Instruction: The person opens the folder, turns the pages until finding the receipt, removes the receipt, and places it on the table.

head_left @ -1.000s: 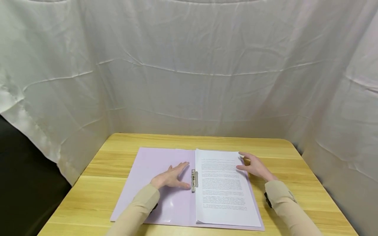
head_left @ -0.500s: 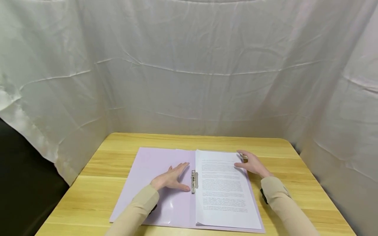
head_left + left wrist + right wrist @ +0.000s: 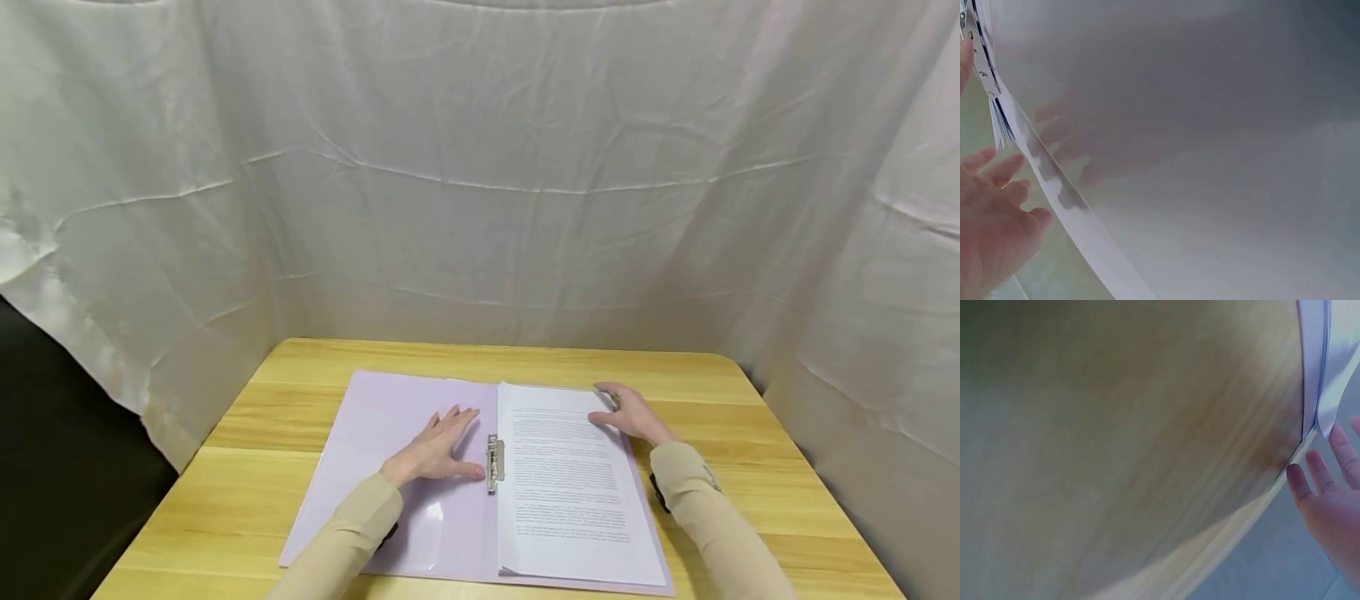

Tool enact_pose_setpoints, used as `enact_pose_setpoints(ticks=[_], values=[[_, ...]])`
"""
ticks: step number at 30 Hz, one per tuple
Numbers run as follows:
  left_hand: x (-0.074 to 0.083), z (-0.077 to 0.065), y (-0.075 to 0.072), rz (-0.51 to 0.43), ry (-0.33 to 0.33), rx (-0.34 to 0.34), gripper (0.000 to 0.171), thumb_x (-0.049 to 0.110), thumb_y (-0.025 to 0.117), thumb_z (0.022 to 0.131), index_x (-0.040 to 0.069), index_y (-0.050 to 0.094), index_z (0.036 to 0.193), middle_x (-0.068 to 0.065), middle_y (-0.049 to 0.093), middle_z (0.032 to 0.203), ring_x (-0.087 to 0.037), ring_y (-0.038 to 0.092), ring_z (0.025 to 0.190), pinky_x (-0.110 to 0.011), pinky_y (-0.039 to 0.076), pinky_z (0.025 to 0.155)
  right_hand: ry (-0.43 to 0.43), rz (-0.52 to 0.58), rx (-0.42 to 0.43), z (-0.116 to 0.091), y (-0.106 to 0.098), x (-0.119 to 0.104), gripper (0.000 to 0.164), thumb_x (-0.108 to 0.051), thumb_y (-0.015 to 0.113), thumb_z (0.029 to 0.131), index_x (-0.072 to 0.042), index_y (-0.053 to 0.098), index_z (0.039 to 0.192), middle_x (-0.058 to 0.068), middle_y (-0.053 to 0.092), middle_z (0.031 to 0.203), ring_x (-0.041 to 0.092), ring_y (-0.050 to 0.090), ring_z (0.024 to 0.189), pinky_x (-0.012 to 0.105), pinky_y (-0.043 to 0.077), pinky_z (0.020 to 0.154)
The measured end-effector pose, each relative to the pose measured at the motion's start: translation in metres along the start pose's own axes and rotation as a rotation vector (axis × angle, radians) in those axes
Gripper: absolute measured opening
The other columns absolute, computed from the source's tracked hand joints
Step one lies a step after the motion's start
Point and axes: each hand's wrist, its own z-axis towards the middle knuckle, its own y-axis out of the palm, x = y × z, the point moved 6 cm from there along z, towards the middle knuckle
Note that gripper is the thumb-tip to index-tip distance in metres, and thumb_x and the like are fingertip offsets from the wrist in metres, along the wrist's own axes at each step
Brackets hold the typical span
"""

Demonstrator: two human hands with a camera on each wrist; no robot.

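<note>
A pale purple folder [image 3: 360,442] lies spread on the table, a metal clip [image 3: 496,463] along its spine. Printed white paper [image 3: 562,483] forms a stack over its right half, the left edge beside the clip. My left hand [image 3: 435,452] is spread low above the left cover, thumb tip close to the clip. At the stack's upper right corner is my right hand [image 3: 632,412], thumb over the page and fingers along the edge. In the right wrist view, the right hand's fingertips [image 3: 1300,478] are near the corner of the sheets [image 3: 1338,381].
The wooden table [image 3: 750,467] extends on both sides of the folder. Grey-white curtains [image 3: 495,208] hang behind it and at both sides. A dark area [image 3: 60,433] shows at the lower left, past the curtain.
My right hand has shifted a little to the left, further over the paper's upper right corner. The left hand has stayed nearly in place beside the clip.
</note>
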Motion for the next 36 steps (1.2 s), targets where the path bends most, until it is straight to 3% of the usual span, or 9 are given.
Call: enact_pose_setpoints(ticks=[11,15,18,21,28,36], values=[[-0.001,0.000,0.001,0.004,0.000,-0.011,0.101,0.052,0.075,0.085,0.005,0.024,0.159,-0.018,0.027,0.166,-0.039,0.017,0.157,-0.063,0.007,0.127,-0.028,0.018,0.087,0.005,-0.005,-0.003,0.064,-0.013,0.079,0.084,0.006,0.053,0.139,0.033,0.053,0.129,0.049,0.052,0.118,0.063,0.045,0.102],[0.000,-0.001,0.002,0.000,-0.003,-0.020,0.101,0.051,0.075,0.086,0.005,0.024,0.159,-0.018,0.027,0.166,-0.039,0.018,0.156,-0.063,0.007,0.126,-0.025,0.026,0.133,0.005,-0.009,-0.003,0.060,-0.005,0.079,0.081,0.008,0.056,0.135,0.030,0.057,0.115,0.040,0.056,0.102,0.048,0.050,0.088],[0.001,-0.001,0.001,0.002,0.000,-0.018,0.101,0.050,0.076,0.085,0.004,0.025,0.159,-0.020,0.028,0.165,-0.040,0.018,0.156,-0.064,0.008,0.126,-0.003,0.043,0.158,0.006,-0.011,-0.001,0.057,0.000,0.077,0.081,0.010,0.057,0.133,0.025,0.058,0.102,0.029,0.054,0.088,0.031,0.046,0.075],[0.001,-0.001,0.002,0.005,-0.004,-0.020,0.100,0.050,0.076,0.085,0.005,0.025,0.159,-0.019,0.028,0.165,-0.039,0.018,0.156,-0.063,0.007,0.127,0.025,0.069,0.162,0.007,-0.012,0.003,0.053,0.002,0.074,0.084,0.010,0.056,0.133,0.018,0.057,0.090,0.021,0.050,0.079,0.024,0.039,0.065],[0.001,-0.002,0.002,0.002,0.007,-0.017,0.100,0.050,0.076,0.085,0.004,0.025,0.159,-0.019,0.029,0.165,-0.040,0.019,0.156,-0.063,0.009,0.127,0.047,0.063,0.194,0.006,-0.016,0.006,0.037,0.001,0.070,0.087,0.005,0.065,0.124,0.009,0.055,0.080,0.018,0.048,0.071,0.023,0.039,0.059],[0.002,-0.002,0.003,0.006,0.002,-0.035,0.100,0.051,0.074,0.086,0.005,0.024,0.159,-0.018,0.027,0.166,-0.039,0.019,0.156,-0.063,0.009,0.127,0.000,0.010,0.208,0.006,-0.018,0.002,0.031,0.000,0.066,0.090,0.005,0.067,0.121,0.007,0.052,0.072,0.016,0.044,0.064,0.022,0.034,0.055]])
